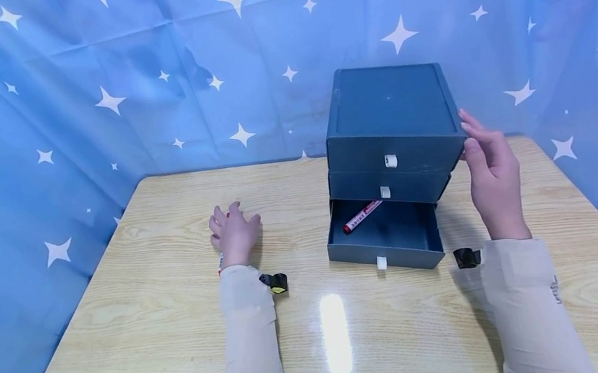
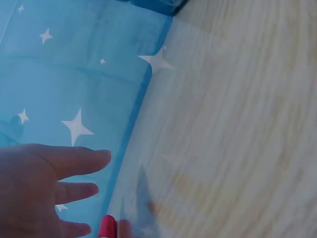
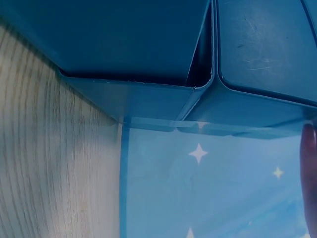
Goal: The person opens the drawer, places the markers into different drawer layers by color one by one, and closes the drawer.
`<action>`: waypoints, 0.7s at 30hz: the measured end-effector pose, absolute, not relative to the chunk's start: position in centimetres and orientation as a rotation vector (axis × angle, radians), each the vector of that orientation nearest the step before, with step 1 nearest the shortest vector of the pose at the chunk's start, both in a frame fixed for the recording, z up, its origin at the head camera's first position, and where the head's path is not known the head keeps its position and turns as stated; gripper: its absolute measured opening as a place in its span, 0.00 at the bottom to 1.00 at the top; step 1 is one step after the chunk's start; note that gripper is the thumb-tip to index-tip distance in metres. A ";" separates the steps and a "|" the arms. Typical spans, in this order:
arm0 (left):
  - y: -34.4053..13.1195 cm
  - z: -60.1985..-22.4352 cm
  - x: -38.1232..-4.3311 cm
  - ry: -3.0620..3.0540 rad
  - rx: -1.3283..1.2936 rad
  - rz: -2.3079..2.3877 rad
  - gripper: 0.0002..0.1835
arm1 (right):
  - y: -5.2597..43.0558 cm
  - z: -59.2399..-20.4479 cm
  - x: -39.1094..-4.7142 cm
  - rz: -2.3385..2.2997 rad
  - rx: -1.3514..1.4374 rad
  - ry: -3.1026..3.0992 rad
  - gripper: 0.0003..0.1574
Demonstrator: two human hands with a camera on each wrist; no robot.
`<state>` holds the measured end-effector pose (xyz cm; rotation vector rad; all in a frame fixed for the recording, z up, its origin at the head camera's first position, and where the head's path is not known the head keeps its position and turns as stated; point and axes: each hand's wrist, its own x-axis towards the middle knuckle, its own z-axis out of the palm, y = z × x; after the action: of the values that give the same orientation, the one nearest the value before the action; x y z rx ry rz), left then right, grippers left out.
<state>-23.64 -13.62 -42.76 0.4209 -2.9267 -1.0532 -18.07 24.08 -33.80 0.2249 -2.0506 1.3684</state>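
Note:
My left hand (image 1: 236,238) is over a marker (image 1: 220,262) on the left part of the table, fingers spread and slightly bent. In the left wrist view the marker's red cap (image 2: 107,227) shows below the fingers (image 2: 79,192); most of the marker is hidden. My right hand (image 1: 495,178) rests against the right side of a dark blue drawer box (image 1: 390,104), its fingers mostly straight. The bottom drawer (image 1: 360,252) is pulled out, and a red-and-white marker (image 1: 361,217) lies slanted inside it.
Two upper drawers, each with a white pull tab (image 1: 390,161), sit above the extended one. The wooden table (image 1: 154,329) meets a blue star-patterned cloth (image 1: 160,60) at the back and sides. A bright light reflection lies on the tabletop.

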 end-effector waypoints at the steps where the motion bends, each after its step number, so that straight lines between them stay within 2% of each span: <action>1: -13.7 -42.8 -23.6 -2.951 0.423 -1.054 0.31 | 24.1 -33.8 -18.1 1.379 0.228 -2.042 0.18; 21: -13.3 -43.3 -23.8 -3.042 0.280 -0.914 0.23 | 24.1 -33.8 -18.1 1.404 0.246 -2.024 0.18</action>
<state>-23.77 -13.28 -43.31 0.2804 -3.0419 -0.9141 -18.13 24.12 -33.81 0.2458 -2.0243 1.4037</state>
